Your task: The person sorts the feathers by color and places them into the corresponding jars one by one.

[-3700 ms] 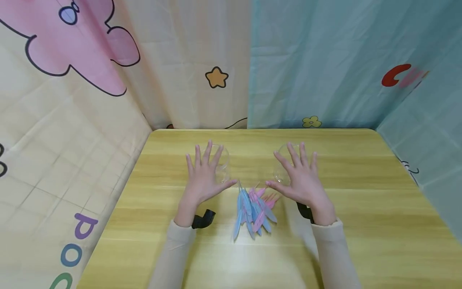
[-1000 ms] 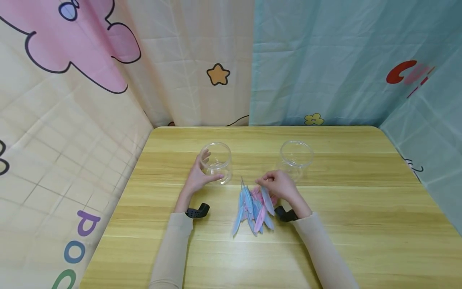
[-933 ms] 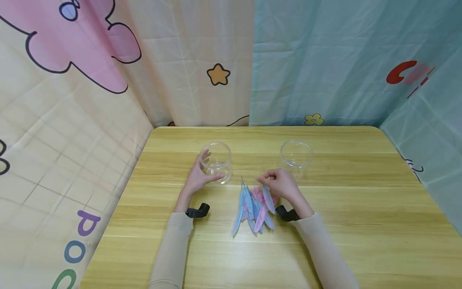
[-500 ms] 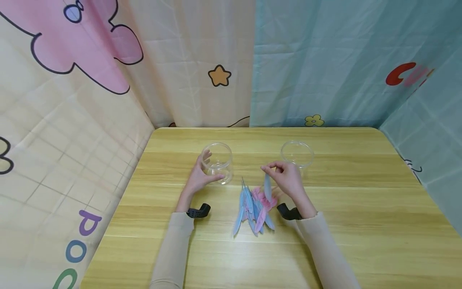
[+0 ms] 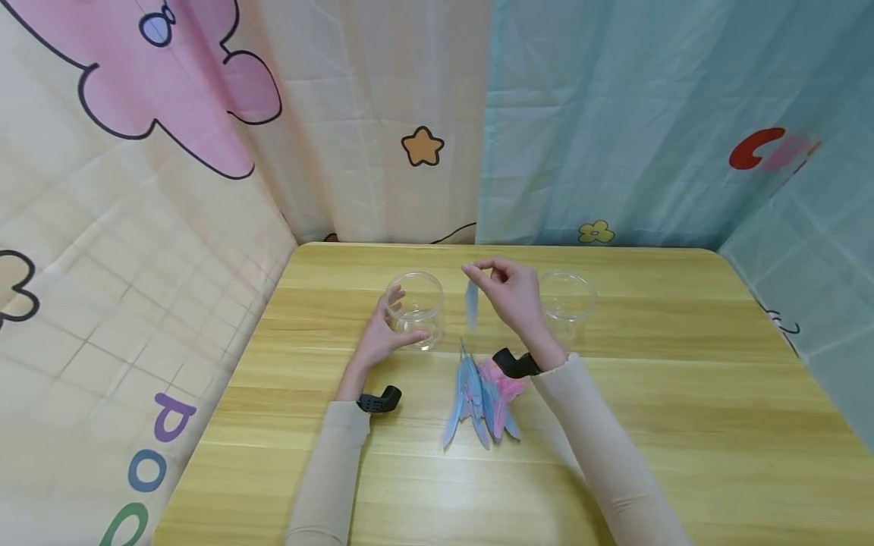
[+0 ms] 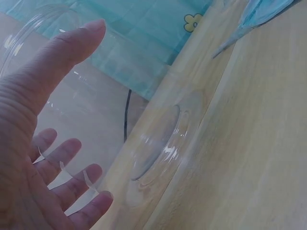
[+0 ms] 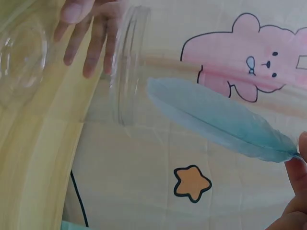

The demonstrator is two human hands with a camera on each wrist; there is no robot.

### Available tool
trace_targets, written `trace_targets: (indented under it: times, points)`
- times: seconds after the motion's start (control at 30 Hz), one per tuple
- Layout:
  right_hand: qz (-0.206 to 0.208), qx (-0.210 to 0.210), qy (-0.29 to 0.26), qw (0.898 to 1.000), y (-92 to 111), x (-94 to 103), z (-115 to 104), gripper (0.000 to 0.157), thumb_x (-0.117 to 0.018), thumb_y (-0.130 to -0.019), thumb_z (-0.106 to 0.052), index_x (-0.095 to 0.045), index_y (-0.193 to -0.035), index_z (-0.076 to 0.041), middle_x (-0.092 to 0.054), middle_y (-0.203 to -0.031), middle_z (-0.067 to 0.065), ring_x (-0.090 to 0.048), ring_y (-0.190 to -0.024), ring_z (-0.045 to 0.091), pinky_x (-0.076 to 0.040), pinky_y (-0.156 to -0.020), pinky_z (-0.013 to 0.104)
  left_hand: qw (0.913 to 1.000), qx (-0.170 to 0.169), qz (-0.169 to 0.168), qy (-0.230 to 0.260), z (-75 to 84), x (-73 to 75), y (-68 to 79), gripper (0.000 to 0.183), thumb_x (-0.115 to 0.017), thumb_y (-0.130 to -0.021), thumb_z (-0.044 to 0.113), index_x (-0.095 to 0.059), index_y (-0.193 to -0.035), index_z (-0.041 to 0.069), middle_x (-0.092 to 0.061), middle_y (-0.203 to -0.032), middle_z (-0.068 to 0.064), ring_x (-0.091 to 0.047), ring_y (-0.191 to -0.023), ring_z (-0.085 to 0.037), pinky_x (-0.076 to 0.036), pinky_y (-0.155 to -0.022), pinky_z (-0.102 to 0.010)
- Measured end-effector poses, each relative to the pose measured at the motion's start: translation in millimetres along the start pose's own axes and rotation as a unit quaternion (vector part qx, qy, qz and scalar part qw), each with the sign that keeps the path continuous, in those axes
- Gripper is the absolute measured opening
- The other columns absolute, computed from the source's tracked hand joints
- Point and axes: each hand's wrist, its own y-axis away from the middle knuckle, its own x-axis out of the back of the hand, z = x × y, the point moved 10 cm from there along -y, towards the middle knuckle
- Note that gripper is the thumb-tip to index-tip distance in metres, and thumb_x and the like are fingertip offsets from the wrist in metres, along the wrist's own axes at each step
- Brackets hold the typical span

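My left hand holds a clear plastic jar upright on the table, thumb on the near side and fingers round the far left side. The jar wall and base show between thumb and fingers in the left wrist view. My right hand pinches a pale blue feather by its quill, tip hanging down, to the right of the jar. Up close, the feather lies near the jar's rim. Below both hands is a pile of blue feathers and pink feathers.
A second clear jar stands at the back right, partly behind my right hand. The wooden table ends at patterned curtains behind and at the sides. A black wrist device sits over the pile's upper right.
My right hand has lifted the blue feather from the pile and carried it up and left towards the left jar. Since the earliest frame, my left hand has taken hold of that jar.
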Motion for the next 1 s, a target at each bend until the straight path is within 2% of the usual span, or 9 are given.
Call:
trace_targets:
  times: [0.07,0.2,0.43,0.57,0.67,0.77,0.9,1.0]
  points:
    - [0.008,0.013,-0.024,1.000,-8,-8.5,-11,0.027,-0.074,-0.083,-0.033,-0.074,-0.086,-0.007,-0.038,-0.052,0.006,-0.031,-0.045,0.016,-0.028,-0.048,0.028,1.0000,-0.002,-0.007,0.005,10.0,-0.3,3.5,0.102,-0.084,-0.073,0.015,-0.019,-0.150,0.007,-0.029,-0.148,-0.020,-0.029,-0.133,-0.041,-0.024,-0.105,-0.055]
    - [0.019,0.045,-0.063,0.997,-21,-26.0,-24,0.020,-0.074,-0.084,-0.023,-0.074,-0.086,-0.003,-0.039,-0.052,0.007,-0.031,-0.045,0.015,-0.027,-0.047,0.027,0.9999,-0.009,-0.008,0.005,9.9,-0.4,4.0,0.101,-0.083,-0.074,0.012,-0.017,-0.150,0.003,-0.029,-0.148,-0.022,-0.029,-0.132,-0.042,-0.026,-0.104,-0.056]
    - [0.027,0.049,-0.072,0.996,-33,-56.8,-18,0.023,-0.074,-0.084,-0.029,-0.075,-0.086,-0.006,-0.040,-0.051,0.004,-0.031,-0.043,0.014,-0.025,-0.043,0.026,0.9998,-0.004,-0.010,0.018,7.9,-0.4,4.0,0.102,-0.083,-0.074,0.012,-0.016,-0.151,0.005,-0.028,-0.149,-0.021,-0.028,-0.133,-0.042,-0.028,-0.103,-0.056]
    - [0.009,0.023,-0.043,0.999,-34,-72.8,-4,0.025,-0.073,-0.085,-0.033,-0.075,-0.087,-0.008,-0.040,-0.051,0.003,-0.031,-0.043,0.013,-0.023,-0.041,0.025,0.9997,-0.008,-0.008,0.022,8.6,-0.1,3.2,0.101,-0.082,-0.075,0.011,-0.015,-0.151,0.006,-0.027,-0.149,-0.022,-0.028,-0.133,-0.043,-0.028,-0.103,-0.056]
    - [-0.030,-0.001,0.004,1.000,-31,-84.2,7,0.027,-0.072,-0.085,-0.035,-0.075,-0.090,-0.009,-0.039,-0.050,0.002,-0.031,-0.042,0.013,-0.022,-0.041,0.024,0.9996,-0.011,-0.008,0.025,8.9,-0.4,2.9,0.101,-0.081,-0.076,0.009,-0.014,-0.151,0.005,-0.027,-0.149,-0.021,-0.028,-0.133,-0.043,-0.028,-0.103,-0.056]
    - [-0.074,-0.014,0.061,0.995,-27,-92.2,16,0.032,-0.070,-0.086,-0.039,-0.076,-0.094,-0.009,-0.038,-0.049,0.000,-0.029,-0.042,0.012,-0.020,-0.042,0.024,0.9996,-0.011,-0.008,0.025,8.1,0.0,2.5,0.101,-0.081,-0.076,0.009,-0.013,-0.151,0.005,-0.027,-0.149,-0.021,-0.028,-0.133,-0.041,-0.028,-0.103,-0.056]
    - [-0.105,-0.016,0.116,0.987,-22,-89.3,26,0.037,-0.066,-0.087,-0.045,-0.075,-0.099,-0.010,-0.037,-0.049,0.000,-0.029,-0.041,0.012,-0.018,-0.041,0.025,0.9998,-0.008,-0.009,0.018,7.3,0.2,2.1,0.101,-0.081,-0.076,0.011,-0.014,-0.151,0.006,-0.027,-0.149,-0.020,-0.028,-0.134,-0.040,-0.028,-0.103,-0.057]
    - [-0.113,-0.019,0.129,0.985,-19,-80.0,31,0.037,-0.066,-0.087,-0.045,-0.075,-0.099,-0.011,-0.038,-0.050,0.001,-0.030,-0.042,0.015,-0.019,-0.042,0.026,0.9997,-0.009,-0.010,0.018,8.7,-0.1,2.1,0.101,-0.081,-0.076,0.012,-0.013,-0.151,0.008,-0.026,-0.149,-0.020,-0.027,-0.134,-0.041,-0.026,-0.103,-0.058]
